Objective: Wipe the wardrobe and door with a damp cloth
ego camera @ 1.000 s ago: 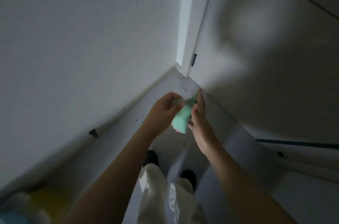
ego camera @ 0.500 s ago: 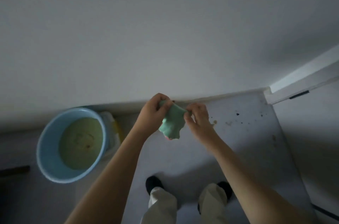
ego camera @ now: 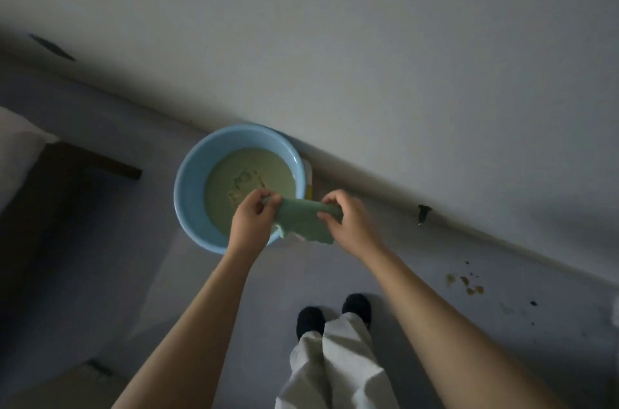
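Above the blue basin [ego camera: 187,204] of murky water standing at the wall's foot near twelve o'clock: green cloth [ego camera: 303,219] stretched between left hand [ego camera: 252,220] and right hand [ego camera: 349,222], both pinching its ends, probably to open it for dunking or wringing.

Head view, dim light. Left hand [ego camera: 250,220] and right hand [ego camera: 348,225] each pinch one end of a small green cloth [ego camera: 303,221], stretched between them, lower edge hanging loose. Hands are above the near right rim of a round light-blue plastic basin [ego camera: 189,197] holding cloudy yellowish-green water. Basin sits on grey floor [ego camera: 100,258] against a white wall [ego camera: 335,40]. A yellow-and-white object just beside the basin's right side, mostly hidden. Brown spots [ego camera: 465,284] on floor at right. Black shoes [ego camera: 310,320] and pale trousers [ego camera: 338,361] below.
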Demonstrator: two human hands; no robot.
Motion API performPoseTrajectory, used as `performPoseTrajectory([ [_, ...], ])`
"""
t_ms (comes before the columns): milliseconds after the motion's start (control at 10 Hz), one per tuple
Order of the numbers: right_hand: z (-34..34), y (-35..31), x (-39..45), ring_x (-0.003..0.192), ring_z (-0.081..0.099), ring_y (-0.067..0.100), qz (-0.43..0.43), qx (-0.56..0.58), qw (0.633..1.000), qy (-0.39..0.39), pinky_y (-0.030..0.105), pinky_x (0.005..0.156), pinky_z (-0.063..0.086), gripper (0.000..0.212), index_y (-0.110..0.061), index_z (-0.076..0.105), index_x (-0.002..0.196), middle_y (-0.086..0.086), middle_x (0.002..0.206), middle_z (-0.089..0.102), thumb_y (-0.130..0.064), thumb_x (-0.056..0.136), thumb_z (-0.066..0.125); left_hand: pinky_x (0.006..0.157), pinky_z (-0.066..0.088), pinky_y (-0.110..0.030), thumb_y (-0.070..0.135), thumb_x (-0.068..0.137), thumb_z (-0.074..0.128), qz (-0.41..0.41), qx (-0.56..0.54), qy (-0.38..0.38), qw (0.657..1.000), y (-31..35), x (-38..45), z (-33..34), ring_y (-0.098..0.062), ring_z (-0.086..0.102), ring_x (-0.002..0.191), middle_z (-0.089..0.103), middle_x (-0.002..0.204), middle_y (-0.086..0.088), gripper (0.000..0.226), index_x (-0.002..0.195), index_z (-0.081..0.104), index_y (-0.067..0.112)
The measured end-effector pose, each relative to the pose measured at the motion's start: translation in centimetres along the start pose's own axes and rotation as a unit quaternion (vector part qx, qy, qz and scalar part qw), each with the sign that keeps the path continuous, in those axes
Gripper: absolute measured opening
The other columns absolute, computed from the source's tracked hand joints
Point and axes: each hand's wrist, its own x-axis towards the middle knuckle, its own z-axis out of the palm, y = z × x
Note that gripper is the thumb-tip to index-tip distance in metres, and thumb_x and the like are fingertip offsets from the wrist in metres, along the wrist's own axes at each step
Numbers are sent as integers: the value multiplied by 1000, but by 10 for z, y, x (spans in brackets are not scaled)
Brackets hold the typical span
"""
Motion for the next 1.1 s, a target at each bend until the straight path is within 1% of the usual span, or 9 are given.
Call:
performPoseTrajectory([
  [100, 40, -2, 39, 96, 59, 27, -6, -23, 998, -59, 29, 73, 40, 21, -11, 61, 103, 10, 103, 66, -14, 84, 67, 62, 38, -18, 20, 91, 62, -26, 3, 46, 999, -36, 29, -10, -14, 51, 71, 57, 72, 1, 8, 86, 59, 14],
  [200, 72, 3, 57, 96, 60, 25, 15, -22, 996, -88, 26, 69, 36, 19, -9, 59, 105, 8, 105, 66, -12, 87, 65, 62, 39, -18, 23, 92, 60, -48, 12, 59, 997, -70, 50, -12, -14, 51, 71, 57, 75, 2, 8, 89, 58, 16],
  [300, 104, 21, 70, 98, 60, 25, 44, -26, 995, -92, 29, 74, 41, 19, -10, 59, 105, 6, 105, 66, -16, 88, 65, 60, 38, -17, 26, 92, 59, -65, 32, 64, 995, -105, 66, -6, -16, 52, 72, 60, 79, -1, 10, 92, 60, 16],
  [500, 154, 79, 97, 94, 60, 20, 103, -45, 993, -48, 24, 64, 30, 16, -13, 62, 102, 1, 102, 66, -23, 90, 64, 58, 35, -18, 26, 93, 59, -96, 54, 14, 994, -174, 114, 27, -11, 50, 75, 58, 85, 3, 4, 90, 59, 24],
  [700, 185, 136, 123, 93, 60, 25, 172, -61, 983, 5, 29, 65, 35, 17, -14, 61, 102, 1, 99, 66, -28, 91, 61, 58, 38, -19, 27, 92, 59, -95, 63, -41, 993, -214, 163, 76, -9, 51, 71, 62, 86, 0, 8, 93, 63, 20],
  [800, 190, 145, 124, 89, 59, 23, 161, -51, 985, 32, 32, 66, 38, 16, -12, 61, 101, 3, 96, 66, -25, 92, 61, 59, 39, -19, 25, 93, 57, -76, 53, -54, 994, -219, 174, 89, -9, 53, 74, 62, 87, 1, 8, 94, 63, 20],
  [900, 195, 148, 121, 94, 57, 23, 137, -39, 988, 59, 27, 68, 35, 15, -8, 64, 101, 6, 100, 65, -19, 92, 61, 62, 39, -20, 26, 94, 55, -78, 50, -73, 993, -222, 176, 95, -14, 55, 84, 61, 93, 3, 9, 99, 61, 21],
  [1000, 198, 151, 120, 101, 55, 23, 125, -27, 990, 62, 23, 75, 35, 18, -7, 65, 106, 7, 105, 62, -18, 92, 60, 74, 40, -25, 35, 97, 51, -98, 40, -99, 989, -222, 173, 97, -15, 54, 95, 55, 108, 2, 32, 126, 52, 22],
  [1100, 196, 149, 116, 108, 53, 22, 145, -26, 986, 73, 26, 83, 39, 22, -12, 64, 112, 6, 112, 60, -21, 93, 59, 88, 42, -30, 40, 97, 47, -92, 75, -113, 986, -219, 166, 97, -18, 52, 113, 51, 130, -4, 46, 139, 42, 20],
])
